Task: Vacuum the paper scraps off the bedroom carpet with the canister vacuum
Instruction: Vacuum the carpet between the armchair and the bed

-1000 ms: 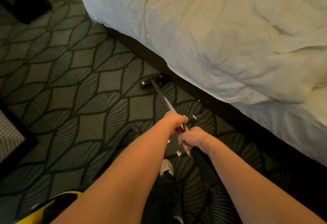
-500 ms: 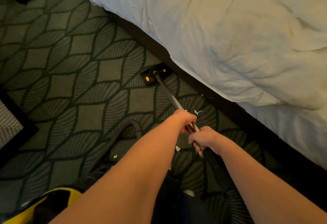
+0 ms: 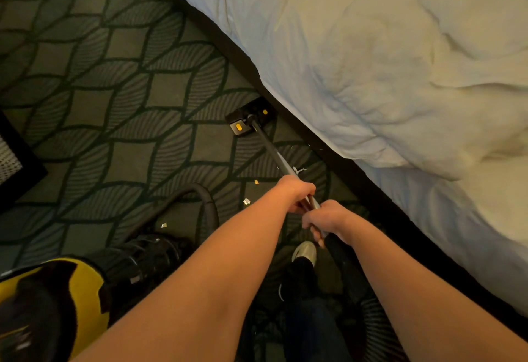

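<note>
Both hands grip the vacuum's metal wand (image 3: 273,152): my left hand (image 3: 297,193) higher up the tube, my right hand (image 3: 325,220) just below it at the black handle. The black floor head (image 3: 248,117) with yellow buttons lies flat on the patterned green carpet (image 3: 120,104), close to the bed's dark base. The yellow and black canister (image 3: 54,301) sits at the lower left, its black hose (image 3: 205,204) arching up behind my left arm. White paper scraps lie on the carpet: one scrap (image 3: 246,201) left of my hands, another scrap (image 3: 163,225) near the hose, a third scrap (image 3: 300,170) by the wand.
A bed with a rumpled white duvet (image 3: 371,61) fills the right side, above a dark bed base (image 3: 343,161). A dark piece of furniture (image 3: 17,167) juts in at the left edge. My shoe (image 3: 305,251) stands on the carpet below my hands.
The view has tilted down and shifted; the canister and hose show more at the lower left. The floor head stays beside the bed base, now turned more side-on. Both hands keep their grip.
</note>
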Tool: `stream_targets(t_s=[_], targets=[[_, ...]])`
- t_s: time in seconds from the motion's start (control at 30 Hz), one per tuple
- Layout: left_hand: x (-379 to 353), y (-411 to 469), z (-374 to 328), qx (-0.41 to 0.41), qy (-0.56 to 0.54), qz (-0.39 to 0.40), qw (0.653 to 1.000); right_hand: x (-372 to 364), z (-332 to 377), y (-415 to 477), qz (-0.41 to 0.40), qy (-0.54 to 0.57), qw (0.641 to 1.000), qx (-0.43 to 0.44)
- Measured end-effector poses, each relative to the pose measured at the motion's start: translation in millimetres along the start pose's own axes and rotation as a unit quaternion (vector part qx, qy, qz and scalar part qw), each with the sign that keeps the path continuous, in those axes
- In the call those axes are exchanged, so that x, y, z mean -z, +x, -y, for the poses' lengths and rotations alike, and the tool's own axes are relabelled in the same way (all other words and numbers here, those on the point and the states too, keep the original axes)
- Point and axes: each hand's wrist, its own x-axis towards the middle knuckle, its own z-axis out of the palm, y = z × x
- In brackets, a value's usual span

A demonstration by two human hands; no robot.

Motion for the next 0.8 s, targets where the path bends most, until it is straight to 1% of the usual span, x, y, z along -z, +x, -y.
stream_targets(t_s=[0.1, 0.17, 0.27, 0.33, 0.47, 0.57, 0.63, 0.7, 0.8], targets=[[-25, -10, -1, 0.003, -0.017, 0.009, 1.0, 20, -16, -11, 0.004, -0.027, 1.0, 0.006], [-42, -14, -1, -0.005, -0.025, -0.001, 1.0, 31, -27, -16, 0.001, -0.047, 0.999, 0.007], [-62, -24, 0, -0.032, -0.01, -0.021, 0.999, 46, -43, -24, -0.005, -0.061, 0.998, 0.006], [-72, -34, 0, -0.036, -0.004, -0.021, 0.999, 53, -53, -32, -0.005, -0.069, 0.998, 0.001], [-92, -56, 2, -0.035, 0.023, 0.005, 0.999, 65, -73, -47, -0.008, -0.081, 0.997, -0.018], [-103, -67, -1, -0.04, 0.049, 0.019, 0.998, 75, -83, -56, 0.006, -0.069, 0.997, -0.033], [-109, -73, -2, -0.036, 0.074, 0.04, 0.996, 81, -92, -61, 0.007, -0.059, 0.997, -0.044], [-117, -80, -1, -0.034, 0.078, 0.072, 0.994, 87, -103, -65, 0.001, -0.046, 0.998, -0.051], [-133, -84, 1, -0.04, 0.081, 0.099, 0.991, 98, -118, -68, 0.002, -0.027, 0.997, -0.068]])
